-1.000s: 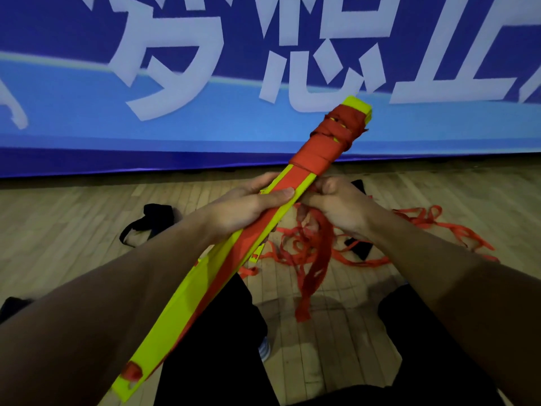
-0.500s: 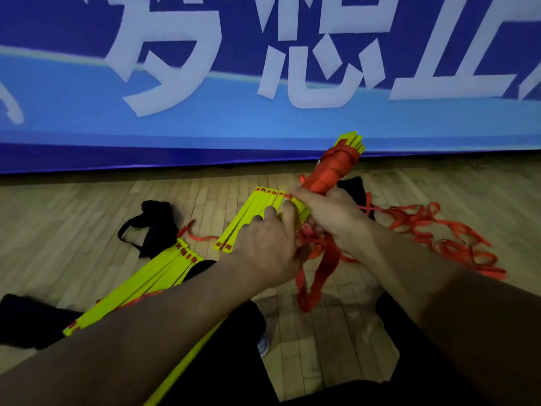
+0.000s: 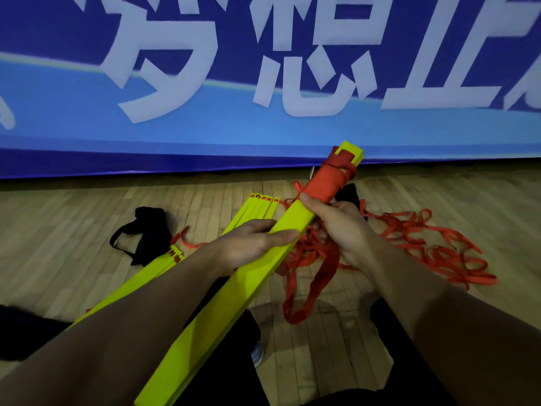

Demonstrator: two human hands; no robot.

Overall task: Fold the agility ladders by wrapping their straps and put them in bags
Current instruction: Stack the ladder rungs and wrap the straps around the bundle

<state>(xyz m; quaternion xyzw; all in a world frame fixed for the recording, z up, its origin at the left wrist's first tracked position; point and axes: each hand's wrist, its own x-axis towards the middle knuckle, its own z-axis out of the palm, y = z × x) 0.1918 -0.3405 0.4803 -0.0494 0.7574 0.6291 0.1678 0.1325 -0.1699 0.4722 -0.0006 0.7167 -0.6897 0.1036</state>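
A stack of yellow ladder rungs point(image 3: 234, 291) slants from bottom centre up toward the wall. Its far end is wound with red strap point(image 3: 326, 183). My left hand point(image 3: 251, 244) grips the stack at its middle, thumb across the top face. My right hand point(image 3: 336, 227) holds the stack just below the wrapped part, thumb on the yellow edge, with a loose loop of red strap point(image 3: 316, 288) hanging from under it. More red strap point(image 3: 433, 247) lies tangled on the floor to the right. A second set of yellow rungs point(image 3: 257, 206) lies on the floor behind my left hand.
A black bag point(image 3: 143, 230) with a strap lies on the wooden floor at left. Another dark bag point(image 3: 348, 191) shows behind the wrapped end. A blue banner wall point(image 3: 263, 83) closes the far side. My dark-trousered legs fill the bottom of the view.
The rung stack has turned so its plain yellow face is up. My left hand moved from over the right hand back onto the stack's middle. My right thumb now rests beside the wrap.
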